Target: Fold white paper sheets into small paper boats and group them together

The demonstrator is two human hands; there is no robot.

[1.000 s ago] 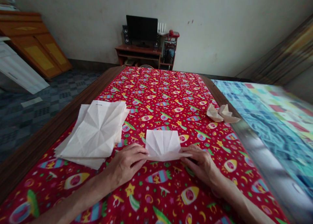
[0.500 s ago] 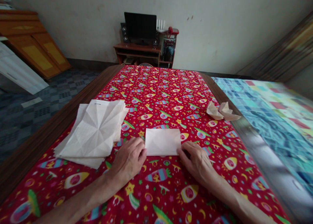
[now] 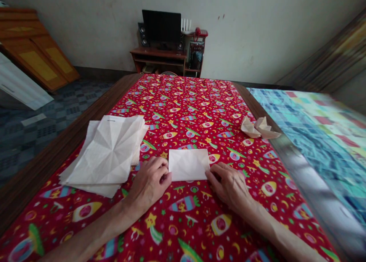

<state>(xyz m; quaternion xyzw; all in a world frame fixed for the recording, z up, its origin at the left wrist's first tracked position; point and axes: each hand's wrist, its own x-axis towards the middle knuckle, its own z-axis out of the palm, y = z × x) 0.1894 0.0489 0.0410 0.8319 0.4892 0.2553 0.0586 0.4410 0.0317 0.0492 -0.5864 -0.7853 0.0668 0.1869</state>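
A small white folded sheet of paper (image 3: 188, 165) lies flat in front of me, its long sides running left to right. My left hand (image 3: 152, 184) has its fingers curled at the paper's left edge, the thumb on the lower left corner. At the opposite edge, my right hand (image 3: 228, 184) pinches the lower right corner with bent fingers. Left of my left hand rests a stack of creased white papers (image 3: 110, 155), the top one marked with fold lines spreading from its middle. Two folded paper shapes (image 3: 265, 128) stand near the right edge of the cloth.
A red patterned cloth (image 3: 183, 109) covers the table, whose brown wooden edge (image 3: 85, 113) shows on the left. Beyond it, a monitor (image 3: 161, 29) stands on a small desk by the wall. A bed with a blue patterned cover (image 3: 297, 125) adjoins the right side.
The view has shifted slightly. Both hands stay at the folded paper's two ends, and the paper still lies flat with little visible difference.
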